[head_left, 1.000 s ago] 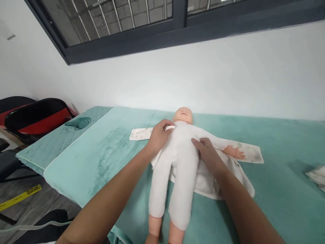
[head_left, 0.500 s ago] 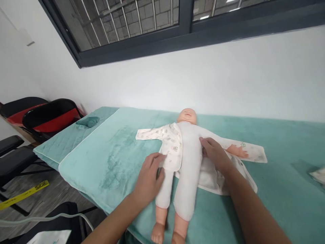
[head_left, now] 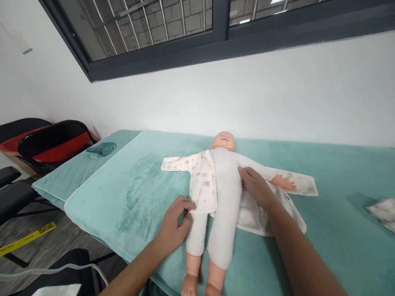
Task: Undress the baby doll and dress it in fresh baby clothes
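A baby doll (head_left: 222, 193) with a white cloth body lies on its back on the teal padded table (head_left: 129, 193), head towards the wall. A white printed baby jacket (head_left: 202, 181) lies open under it; its left flap is folded over the doll's chest. My left hand (head_left: 174, 222) pinches the lower edge of that flap beside the doll's hip. My right hand (head_left: 256, 187) rests flat on the doll's side, fingers stretched out, over the jacket's other flap (head_left: 277, 205).
Black and red chairs (head_left: 49, 142) stand to the left of the table. A small teal cloth (head_left: 100, 149) lies at the table's far left corner. A crumpled white cloth (head_left: 382, 210) lies at the right edge. The wall runs close behind.
My left hand moved from the doll's shoulder down to its hip, drawing the jacket's left flap over the chest. My right hand stayed on the doll's side.
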The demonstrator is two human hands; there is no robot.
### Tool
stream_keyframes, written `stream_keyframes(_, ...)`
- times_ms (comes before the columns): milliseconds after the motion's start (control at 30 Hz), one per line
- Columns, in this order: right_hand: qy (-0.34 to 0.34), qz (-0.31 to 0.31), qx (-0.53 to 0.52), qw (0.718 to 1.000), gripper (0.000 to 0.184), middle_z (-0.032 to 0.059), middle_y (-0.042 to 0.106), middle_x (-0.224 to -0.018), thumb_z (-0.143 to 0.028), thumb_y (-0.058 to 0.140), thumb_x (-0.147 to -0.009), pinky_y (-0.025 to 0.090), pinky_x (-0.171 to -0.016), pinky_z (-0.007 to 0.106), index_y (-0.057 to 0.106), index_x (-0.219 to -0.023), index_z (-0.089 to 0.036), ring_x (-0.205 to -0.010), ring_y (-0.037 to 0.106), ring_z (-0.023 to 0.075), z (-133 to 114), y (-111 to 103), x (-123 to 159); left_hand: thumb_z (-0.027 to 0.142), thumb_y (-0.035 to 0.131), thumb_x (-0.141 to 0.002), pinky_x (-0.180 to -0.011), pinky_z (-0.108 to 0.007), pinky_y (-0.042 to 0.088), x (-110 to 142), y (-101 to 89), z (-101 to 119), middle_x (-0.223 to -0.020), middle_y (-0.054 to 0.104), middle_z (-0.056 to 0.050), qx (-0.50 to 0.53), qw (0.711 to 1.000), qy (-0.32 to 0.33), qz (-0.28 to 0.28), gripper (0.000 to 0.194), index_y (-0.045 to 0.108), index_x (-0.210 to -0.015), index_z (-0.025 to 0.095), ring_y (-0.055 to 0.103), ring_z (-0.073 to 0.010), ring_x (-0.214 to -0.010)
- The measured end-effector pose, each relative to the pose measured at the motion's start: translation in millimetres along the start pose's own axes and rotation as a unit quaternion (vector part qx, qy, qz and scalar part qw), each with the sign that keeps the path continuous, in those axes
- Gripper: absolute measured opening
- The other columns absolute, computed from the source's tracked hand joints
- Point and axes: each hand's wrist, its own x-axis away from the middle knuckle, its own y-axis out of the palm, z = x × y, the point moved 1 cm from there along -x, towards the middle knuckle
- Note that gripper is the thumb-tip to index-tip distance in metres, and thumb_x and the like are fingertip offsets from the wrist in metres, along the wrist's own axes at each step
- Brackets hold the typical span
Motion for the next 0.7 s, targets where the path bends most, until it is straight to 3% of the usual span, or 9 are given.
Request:
stream_keyframes(133,-0.01,0.0,0.008,1.0,0.041,0.0006,0.058,-0.071,-0.058,0.039,-0.088,0.042,-0.064,0.029,0.049,-0.073,-0.022,-0.071,0.054,0.0182,-1.1,0.7,1.4,0.025,0.048,-0.091,-0.075,-0.027,0.044,-40.6,-0.5,10.3,-0.085,0.061,-0.002,0.017,0.999,-0.038,0.023,0.016,0.061,-0.085,0.019,0.057,-0.0146,-0.081)
stream_keyframes(267,-0.01,0.001,0.009,1.0,0.04,0.0008,0.059,-0.073,-0.058,0.039,-0.088,0.041,-0.065,0.03,0.051,-0.076,-0.022,-0.073,0.056,0.0187,-1.1,1.2,1.2,0.037,0.056,-0.087,-0.076,-0.027,0.045,-119.0,16.9,10.6,-0.096,0.066,-0.003,-0.001,0.989,-0.138,0.055,0.027,0.061,-0.107,0.02,0.06,-0.0158,-0.084)
stream_keyframes(400,-0.015,0.006,0.026,1.0,0.04,-0.0003,0.058,-0.071,-0.057,0.037,-0.089,0.04,-0.068,0.031,0.051,-0.075,-0.022,-0.071,0.055,0.0187,-1.0,1.3,1.0,0.033,0.061,-0.081,-0.069,-0.028,0.045,-183.3,34.4,1.6,-0.084,0.068,-0.005,-0.037,0.979,-0.198,0.029,0.037,0.062,-0.113,0.014,0.06,-0.0163,-0.068)
stream_keyframes(533,-0.02,0.003,0.023,1.0,0.04,-0.0022,0.054,-0.066,-0.057,0.036,-0.09,0.039,-0.067,0.031,0.046,-0.072,-0.023,-0.067,0.053,0.0176,-3.8,1.2,2.9,0.017,0.057,-0.078,-0.066,-0.027,0.045,-213.5,42.5,2.8,-0.083,0.069,-0.006,-0.023,0.982,-0.188,0.018,0.027,0.068,-0.102,0.014,0.059,-0.0147,-0.063)
stream_keyframes(700,-0.022,0.01,0.029,0.999,0.038,-0.0026,0.052,-0.064,-0.054,0.037,-0.09,0.037,-0.068,0.031,0.043,-0.07,-0.023,-0.067,0.051,0.0172,-6.7,1.2,4.0,0.015,0.054,-0.08,-0.079,-0.025,0.047,-220.5,54.4,24.7,-0.094,0.071,-0.005,0.017,0.99,-0.137,0.002,0.024,0.07,-0.098,0.017,0.063,-0.0151,-0.083)
